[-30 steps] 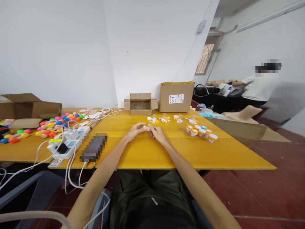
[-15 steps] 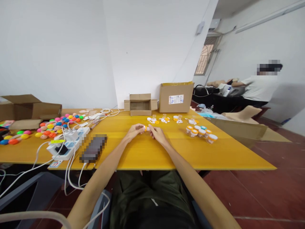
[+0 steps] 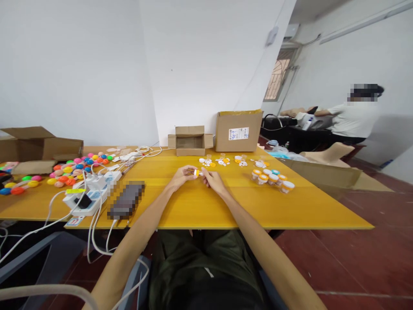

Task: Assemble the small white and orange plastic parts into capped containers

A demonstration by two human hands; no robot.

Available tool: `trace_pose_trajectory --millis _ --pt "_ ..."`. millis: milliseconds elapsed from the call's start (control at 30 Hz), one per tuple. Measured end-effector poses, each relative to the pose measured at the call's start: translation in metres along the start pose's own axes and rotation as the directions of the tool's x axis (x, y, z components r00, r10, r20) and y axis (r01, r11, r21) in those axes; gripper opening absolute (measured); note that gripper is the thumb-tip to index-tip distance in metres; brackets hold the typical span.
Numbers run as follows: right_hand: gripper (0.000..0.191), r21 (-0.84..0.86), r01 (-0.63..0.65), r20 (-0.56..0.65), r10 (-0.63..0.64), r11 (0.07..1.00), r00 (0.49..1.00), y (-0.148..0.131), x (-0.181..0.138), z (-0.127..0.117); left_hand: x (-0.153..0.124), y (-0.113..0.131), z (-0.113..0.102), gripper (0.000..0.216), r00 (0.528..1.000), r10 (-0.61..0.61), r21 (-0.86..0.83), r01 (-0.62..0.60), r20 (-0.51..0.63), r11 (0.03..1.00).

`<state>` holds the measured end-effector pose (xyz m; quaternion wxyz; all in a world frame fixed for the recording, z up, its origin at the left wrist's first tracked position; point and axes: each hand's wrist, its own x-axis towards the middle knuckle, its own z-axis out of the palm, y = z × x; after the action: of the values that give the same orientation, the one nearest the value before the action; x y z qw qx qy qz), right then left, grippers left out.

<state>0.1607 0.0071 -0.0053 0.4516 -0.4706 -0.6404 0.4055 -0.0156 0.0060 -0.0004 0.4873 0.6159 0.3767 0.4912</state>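
Note:
Over the middle of the yellow table [image 3: 245, 211], my left hand [image 3: 182, 177] is closed on a small orange-and-white jar lid [image 3: 196, 172], thumb and fingertips at its edge. My right hand [image 3: 211, 178] pinches a small white round piece [image 3: 201, 174] just to the right of the lid. Whether the two parts touch is too small to tell. Beyond my hands lie loose white and orange lid parts [image 3: 222, 162] in small groups. To the right stands a cluster of clear jars [image 3: 272, 178] with white, orange and teal lids.
An open small carton [image 3: 190, 151] and a big taped box [image 3: 238, 131] stand at the back. On the left are a phone [image 3: 126, 200], a power strip [image 3: 93, 196] with cables, and colourful balls [image 3: 77, 168]. A person in white [image 3: 353, 120] sits far right.
A small gap now shows between the orange-and-white lid in my left hand and the white piece in my right. Both hands have barely moved.

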Motion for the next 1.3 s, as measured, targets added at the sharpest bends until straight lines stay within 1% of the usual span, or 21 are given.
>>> trace_pose_trajectory --millis 333,633,800,900,1000,1100,1300 --pt "0.059 0.039 0.006 0.001 -0.006 0.999 1.000 -0.003 -0.001 0.000 -0.002 0.005 0.002 0.045 1.000 -0.013 0.003 0.013 -0.003 1.000" --pt "0.058 0.040 0.104 0.009 -0.104 0.994 0.995 0.007 0.004 -0.001 -0.002 0.008 0.004 0.047 1.000 -0.028 0.022 0.028 -0.011 0.999" --pt "0.057 0.053 0.126 0.032 -0.128 0.991 0.991 0.005 0.003 -0.002 0.000 0.004 0.002 0.048 0.999 -0.052 0.006 0.052 -0.015 0.999" --pt "0.056 0.069 0.115 0.026 -0.117 0.991 0.993 0.002 0.001 -0.003 0.001 0.002 0.000 0.049 0.999 -0.047 0.006 0.047 -0.009 0.999" --pt "0.057 0.082 0.098 0.020 -0.100 0.992 0.995 0.001 0.000 -0.003 0.001 0.000 0.000 0.050 1.000 -0.015 0.017 0.015 0.005 1.000" --pt "0.058 0.087 0.082 0.028 -0.084 0.993 0.996 0.003 0.001 -0.002 0.001 -0.001 0.000 0.050 1.000 0.011 0.028 -0.012 0.028 1.000" --pt "0.058 0.101 0.040 0.029 -0.044 0.994 0.999 0.007 0.004 -0.001 -0.001 0.002 0.000 0.048 0.998 0.019 0.036 -0.021 0.053 0.999"
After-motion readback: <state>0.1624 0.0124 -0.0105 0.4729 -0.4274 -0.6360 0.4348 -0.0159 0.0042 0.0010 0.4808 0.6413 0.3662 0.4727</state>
